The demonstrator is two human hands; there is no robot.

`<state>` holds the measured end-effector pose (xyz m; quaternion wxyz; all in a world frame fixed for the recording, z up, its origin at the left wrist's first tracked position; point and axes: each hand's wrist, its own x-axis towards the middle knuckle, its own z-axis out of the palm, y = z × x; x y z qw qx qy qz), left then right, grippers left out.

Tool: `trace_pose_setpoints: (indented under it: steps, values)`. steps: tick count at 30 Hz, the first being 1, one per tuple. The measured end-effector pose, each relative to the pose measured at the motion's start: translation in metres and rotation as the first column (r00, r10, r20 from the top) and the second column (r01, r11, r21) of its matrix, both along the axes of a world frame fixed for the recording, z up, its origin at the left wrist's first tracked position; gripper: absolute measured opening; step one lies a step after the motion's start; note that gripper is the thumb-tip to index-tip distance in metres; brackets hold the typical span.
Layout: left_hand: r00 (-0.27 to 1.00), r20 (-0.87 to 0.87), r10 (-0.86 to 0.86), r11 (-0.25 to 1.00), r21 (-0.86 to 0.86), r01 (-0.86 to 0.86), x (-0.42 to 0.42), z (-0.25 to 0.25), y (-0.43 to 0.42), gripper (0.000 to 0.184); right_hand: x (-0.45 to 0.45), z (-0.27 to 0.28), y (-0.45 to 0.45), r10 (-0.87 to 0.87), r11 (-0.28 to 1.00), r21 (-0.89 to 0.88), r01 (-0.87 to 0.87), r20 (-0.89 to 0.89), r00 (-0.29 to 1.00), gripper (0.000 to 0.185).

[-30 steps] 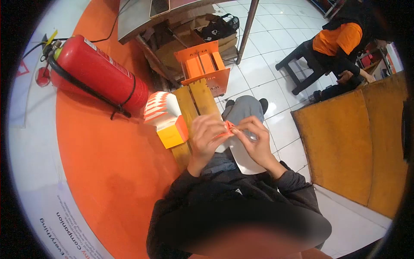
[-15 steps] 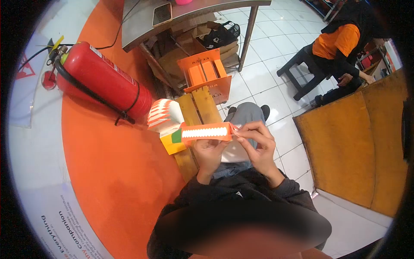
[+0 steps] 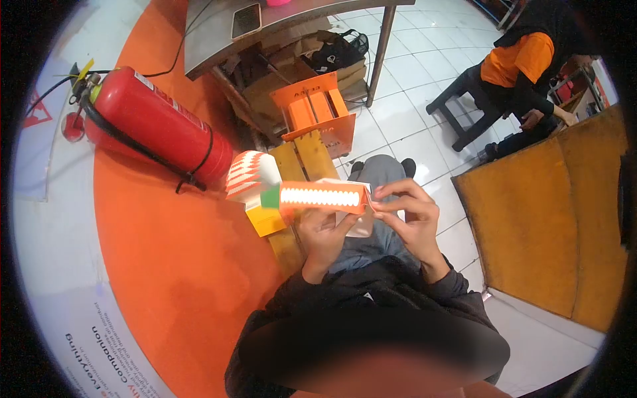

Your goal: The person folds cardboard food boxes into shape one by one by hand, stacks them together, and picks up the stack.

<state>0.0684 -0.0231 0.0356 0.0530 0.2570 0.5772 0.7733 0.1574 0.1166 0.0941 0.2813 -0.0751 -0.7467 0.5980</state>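
Observation:
In front of me is a narrow cardboard box [image 3: 318, 197], orange with a white wavy-edged strip and a green left end. My left hand [image 3: 322, 237] grips it from below, with the thumb near its lower right corner. At the box's right end, where flaps stick out, the fingertips of my right hand [image 3: 413, 215] are pinched on a flap. A white panel [image 3: 360, 227] shows below the box, over my lap; whether it belongs to the same box I cannot tell. Left of the box are an orange-and-white zigzag stack of cartons [image 3: 255, 174] and a yellow carton [image 3: 267, 221].
A yellow wooden bench [image 3: 288, 249] is at my left, beside a red fire extinguisher [image 3: 162, 123]. Ahead stand an orange box [image 3: 318, 113] and a metal table [image 3: 305, 14] bearing a phone [image 3: 246, 21]. A person [image 3: 521, 66] sits on a dark stool by a wooden panel [image 3: 544, 219].
The box has tilted, showing more of the white panel beneath it. My right hand has shifted slightly right with the box's end, its fingers still on the flap.

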Motion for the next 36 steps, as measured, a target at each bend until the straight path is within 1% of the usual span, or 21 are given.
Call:
trace_pose_setpoints:
  steps: [1, 4, 7, 9, 10, 12, 13, 16, 17, 19, 23, 25, 26, 28, 29, 30, 31, 32, 34, 35, 36]
  values:
    - [1.0, 0.008, 0.006, 1.0, 0.002, -0.006, 0.001, 0.002, 0.0, 0.022, -0.002, -0.001, 0.001, 0.014, 1.0, -0.02, -0.015, -0.039, 0.999, 0.02]
    - [1.0, 0.011, 0.014, 1.0, 0.013, -0.014, 0.002, 0.01, -0.001, 0.022, -0.005, 0.005, 0.006, 0.062, 0.996, 0.069, -0.059, -0.033, 0.998, 0.021]
    - [1.0, -0.004, 0.011, 1.0, 0.028, -0.011, 0.001, 0.01, 0.0, 0.026, -0.009, 0.013, 0.0, 0.065, 0.974, 0.216, -0.064, 0.003, 0.998, 0.022]
    - [1.0, 0.019, 0.0, 1.0, 0.02, -0.001, 0.0, 0.013, -0.002, 0.029, -0.01, 0.015, -0.003, 0.04, 0.967, 0.251, -0.036, -0.011, 0.999, 0.025]
    - [0.998, 0.043, -0.036, 0.997, 0.071, 0.033, 0.0, 0.013, -0.002, 0.031, -0.011, 0.016, -0.004, 0.028, 0.963, 0.27, -0.022, -0.019, 0.999, 0.027]
    - [0.991, 0.082, -0.109, 0.98, 0.178, 0.093, -0.001, 0.013, -0.002, 0.036, -0.011, 0.007, -0.007, 0.027, 0.985, 0.172, -0.01, -0.099, 0.995, 0.032]
    - [0.99, 0.101, -0.102, 0.98, 0.178, 0.083, 0.0, 0.012, -0.003, 0.037, -0.012, 0.003, -0.008, 0.025, 0.992, 0.122, -0.008, -0.138, 0.99, 0.035]
    - [0.989, 0.116, -0.091, 0.977, 0.204, 0.066, 0.003, 0.013, -0.002, 0.038, -0.022, -0.001, -0.01, 0.135, 0.96, 0.27, -0.072, -0.225, 0.965, 0.04]
    - [0.991, 0.094, -0.091, 0.97, 0.232, 0.067, 0.004, 0.017, 0.001, 0.037, -0.022, -0.008, -0.006, 0.15, 0.918, 0.39, -0.074, -0.17, 0.974, 0.041]
    - [0.986, 0.113, -0.125, 0.954, 0.287, 0.088, 0.004, 0.035, 0.006, 0.033, -0.023, -0.015, -0.001, 0.136, 0.877, 0.478, -0.043, -0.161, 0.978, 0.042]
    - [0.986, 0.155, -0.063, 0.994, 0.098, 0.048, -0.002, 0.017, 0.0, 0.025, -0.025, -0.011, -0.002, 0.093, 0.806, 0.592, 0.006, -0.137, 0.986, 0.043]
    - [0.983, 0.181, -0.017, 1.0, -0.016, 0.02, -0.004, 0.023, -0.002, 0.022, -0.025, -0.018, -0.002, 0.054, 0.842, 0.538, 0.031, -0.141, 0.989, 0.043]
    - [0.981, 0.193, -0.031, 0.989, -0.133, 0.058, -0.006, 0.026, -0.005, 0.022, -0.026, -0.022, -0.001, 0.036, 0.86, 0.508, 0.043, -0.146, 0.989, 0.043]
    - [0.974, 0.222, -0.056, 0.923, -0.361, 0.135, -0.012, 0.043, -0.012, 0.023, -0.023, -0.024, 0.009, 0.039, 0.909, 0.417, -0.025, -0.024, 0.999, 0.05]
    - [0.98, -0.156, -0.123, 0.851, -0.525, 0.023, -0.015, 0.064, -0.02, 0.029, -0.019, -0.019, 0.014, 0.042, 0.938, 0.34, -0.061, 0.064, 0.997, 0.055]
    - [0.94, -0.329, -0.094, 0.844, -0.526, -0.099, -0.017, 0.075, -0.025, 0.034, -0.016, -0.011, 0.018, 0.05, 0.962, 0.259, -0.089, 0.152, 0.987, 0.059]
    - [0.868, -0.491, -0.07, 0.835, -0.505, -0.218, -0.017, 0.082, -0.03, 0.039, -0.011, 0.005, 0.02, 0.115, 0.99, 0.047, -0.132, 0.255, 0.96, 0.057]
    - [0.769, -0.637, -0.049, 0.822, -0.463, -0.332, -0.017, 0.085, -0.032, 0.044, -0.008, 0.011, 0.022, 0.172, 0.976, 0.083, -0.2, 0.262, 0.95, 0.055]
    - [0.852, -0.469, -0.233, 0.839, -0.54, -0.068, -0.025, 0.07, -0.021, 0.049, -0.002, 0.018, 0.026, 0.284, 0.929, 0.153, -0.336, 0.283, 0.916, 0.052]
    - [0.867, -0.379, -0.323, 0.828, -0.557, 0.066, -0.028, 0.056, -0.017, 0.052, -0.001, 0.02, 0.021, 0.369, 0.916, 0.034, -0.399, 0.314, 0.875, 0.048]
    - [0.9, -0.223, -0.374, 0.772, -0.613, 0.169, -0.032, 0.034, -0.019, 0.052, -0.001, 0.016, 0.017, 0.256, 0.891, 0.287, -0.352, 0.321, 0.912, 0.048]
